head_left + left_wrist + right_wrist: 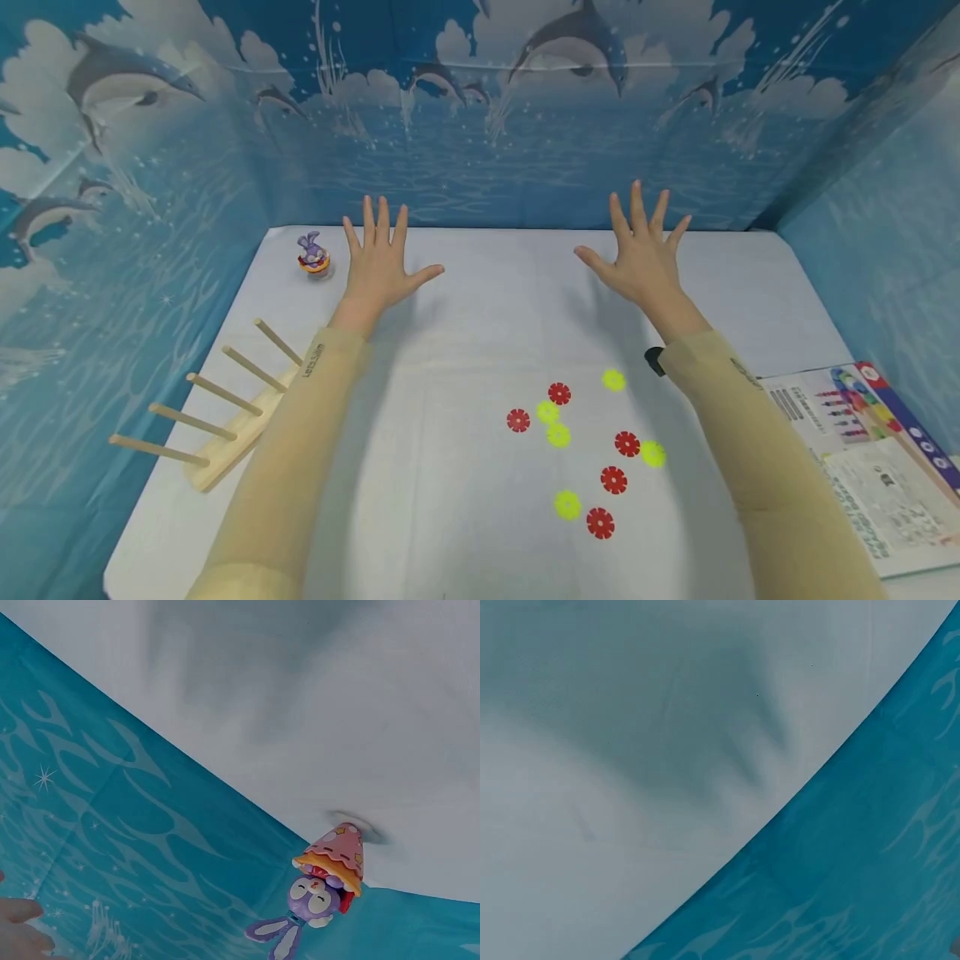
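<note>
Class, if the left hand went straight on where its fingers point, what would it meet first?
The left hand would probably meet the blue backdrop first, though the head view leaves the gap between them unclear.

Pegged stand (243,433): left on the tabletop (450,350)
Rabbit toy (315,257): far left corner, behind the stand
Discs (558,435): right of centre (some close together)
Packet (885,467): right side

"Let's Slim" on the left sleeve (288,458), other print illegible
</note>
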`<state>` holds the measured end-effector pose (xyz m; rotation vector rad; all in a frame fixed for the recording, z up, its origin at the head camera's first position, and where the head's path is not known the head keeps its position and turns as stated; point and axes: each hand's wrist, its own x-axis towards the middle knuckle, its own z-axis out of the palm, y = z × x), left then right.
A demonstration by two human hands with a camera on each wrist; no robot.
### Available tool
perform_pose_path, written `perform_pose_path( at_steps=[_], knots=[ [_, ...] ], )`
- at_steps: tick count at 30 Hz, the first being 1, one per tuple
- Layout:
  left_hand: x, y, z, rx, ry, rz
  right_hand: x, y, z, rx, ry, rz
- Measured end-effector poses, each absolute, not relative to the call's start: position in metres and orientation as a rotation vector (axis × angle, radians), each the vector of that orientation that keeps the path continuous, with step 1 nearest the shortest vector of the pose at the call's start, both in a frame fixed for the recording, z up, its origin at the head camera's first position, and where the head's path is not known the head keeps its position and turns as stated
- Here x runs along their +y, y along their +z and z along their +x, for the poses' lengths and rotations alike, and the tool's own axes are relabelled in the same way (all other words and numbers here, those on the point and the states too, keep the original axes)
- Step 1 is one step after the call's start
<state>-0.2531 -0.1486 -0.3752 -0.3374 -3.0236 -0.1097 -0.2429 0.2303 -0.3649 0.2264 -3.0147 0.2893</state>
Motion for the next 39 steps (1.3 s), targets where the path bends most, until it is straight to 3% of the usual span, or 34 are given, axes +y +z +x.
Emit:
perform_pose_path(
  at_steps=[13, 39],
  knots=[
    [-0.144, -0.381, -0.235, -3.016, -0.229, -0.49, 0.229, -0.373, -0.214, -2.964, 0.335, 0.409],
    [-0.088, -0.425, -0.15, -2.882, -0.493, -1.213, 0.208, -0.417, -0.122, -2.93, 0.595, 0.945]
  ],
)
